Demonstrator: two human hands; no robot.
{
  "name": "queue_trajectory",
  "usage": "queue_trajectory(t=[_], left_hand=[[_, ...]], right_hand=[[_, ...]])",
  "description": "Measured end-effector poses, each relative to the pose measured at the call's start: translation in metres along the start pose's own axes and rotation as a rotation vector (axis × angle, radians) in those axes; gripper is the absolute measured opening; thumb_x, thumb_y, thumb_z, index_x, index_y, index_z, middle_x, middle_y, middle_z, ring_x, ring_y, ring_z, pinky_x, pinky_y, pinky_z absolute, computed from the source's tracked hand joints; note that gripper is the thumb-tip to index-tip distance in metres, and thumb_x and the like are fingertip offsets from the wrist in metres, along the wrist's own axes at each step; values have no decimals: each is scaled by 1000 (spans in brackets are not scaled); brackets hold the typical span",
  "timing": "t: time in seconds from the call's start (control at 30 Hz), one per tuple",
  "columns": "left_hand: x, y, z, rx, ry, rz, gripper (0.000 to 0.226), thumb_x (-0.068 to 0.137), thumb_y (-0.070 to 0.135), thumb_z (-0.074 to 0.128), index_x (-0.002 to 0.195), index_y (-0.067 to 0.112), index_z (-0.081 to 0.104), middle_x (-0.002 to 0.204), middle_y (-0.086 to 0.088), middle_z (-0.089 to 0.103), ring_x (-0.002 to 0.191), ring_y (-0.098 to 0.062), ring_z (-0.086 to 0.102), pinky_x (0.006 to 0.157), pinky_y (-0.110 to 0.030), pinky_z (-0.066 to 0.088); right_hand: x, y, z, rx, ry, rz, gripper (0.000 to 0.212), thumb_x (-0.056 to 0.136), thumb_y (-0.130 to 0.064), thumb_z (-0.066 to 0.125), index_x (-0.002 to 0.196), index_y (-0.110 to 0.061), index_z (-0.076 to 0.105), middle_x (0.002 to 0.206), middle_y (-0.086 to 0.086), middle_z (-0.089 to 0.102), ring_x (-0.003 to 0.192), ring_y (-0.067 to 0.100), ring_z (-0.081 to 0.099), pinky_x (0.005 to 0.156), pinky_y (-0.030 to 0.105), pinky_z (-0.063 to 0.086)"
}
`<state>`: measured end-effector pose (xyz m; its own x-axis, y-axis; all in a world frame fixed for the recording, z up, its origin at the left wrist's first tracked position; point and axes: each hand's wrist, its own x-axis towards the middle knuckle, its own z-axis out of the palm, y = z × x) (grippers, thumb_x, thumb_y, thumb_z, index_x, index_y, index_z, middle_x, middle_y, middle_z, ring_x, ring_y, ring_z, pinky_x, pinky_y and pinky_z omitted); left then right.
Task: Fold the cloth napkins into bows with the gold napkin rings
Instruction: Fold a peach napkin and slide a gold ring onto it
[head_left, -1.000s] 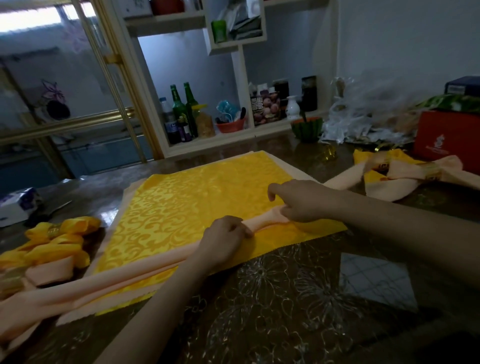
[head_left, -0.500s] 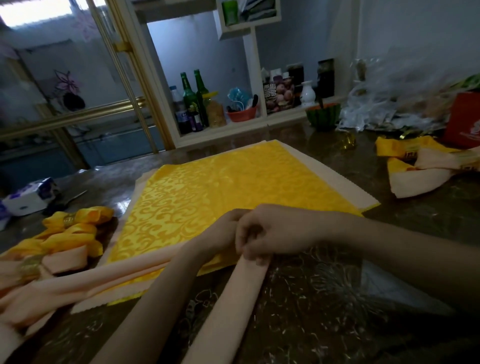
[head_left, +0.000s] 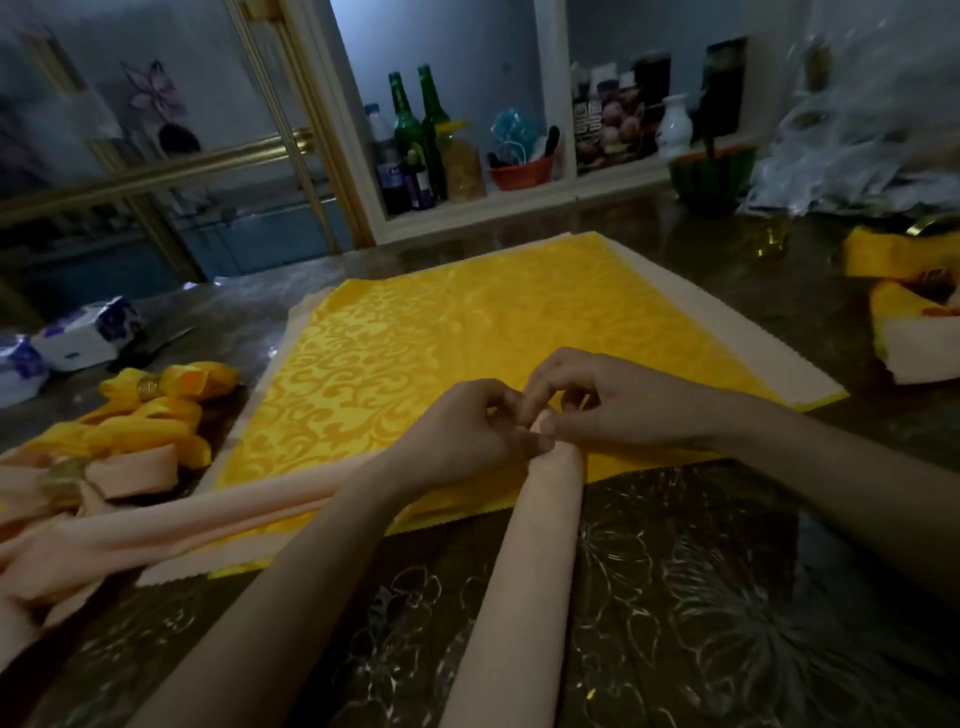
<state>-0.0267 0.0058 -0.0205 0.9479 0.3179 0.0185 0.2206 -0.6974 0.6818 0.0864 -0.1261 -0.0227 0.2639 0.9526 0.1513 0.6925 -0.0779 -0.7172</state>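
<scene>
A long, rolled peach napkin (head_left: 530, 561) is bent at its middle over the near edge of a flat yellow patterned napkin (head_left: 467, 332). One half runs left across the table, the other comes toward me. My left hand (head_left: 462, 431) and my right hand (head_left: 618, 405) meet at the bend, and both pinch the peach cloth there. Finished yellow and peach bows (head_left: 140, 421) with gold napkin rings (head_left: 148, 385) lie at the left. More folded napkins (head_left: 904, 306) sit at the far right.
The dark table (head_left: 727, 597) has a floral-patterned cover. Tissue packs (head_left: 78, 338) lie at far left. Green bottles (head_left: 415, 135), jars and a red bowl stand on the shelf behind. A green pot (head_left: 711, 176) and crumpled plastic wrap (head_left: 857, 140) are at back right.
The right half of the peach roll was swung from the right side round toward me, bending the roll at its middle. Both hands came together at the bend.
</scene>
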Motion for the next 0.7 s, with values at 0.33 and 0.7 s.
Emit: queue_trajectory(t=[0.33,0.7], left_hand=[[-4,-13,-30,285,83,0,12,88,18,62,99,15,65,95,1,64,87,-11,58,75,-21,47],[-13,-16,-29,436,168,-30,23,94,28,53,105,14,68,97,1,64,86,-11,56,68,-15,42]], right_hand=[[-3,0,12,-271,-25,19,16,89,-31,60,104,-27,57,106,-5,40,87,0,41,73,15,36],[-11,27,-24,-358,176,245,7,91,-26,58,93,-23,52,103,1,43,99,19,46,79,32,39]])
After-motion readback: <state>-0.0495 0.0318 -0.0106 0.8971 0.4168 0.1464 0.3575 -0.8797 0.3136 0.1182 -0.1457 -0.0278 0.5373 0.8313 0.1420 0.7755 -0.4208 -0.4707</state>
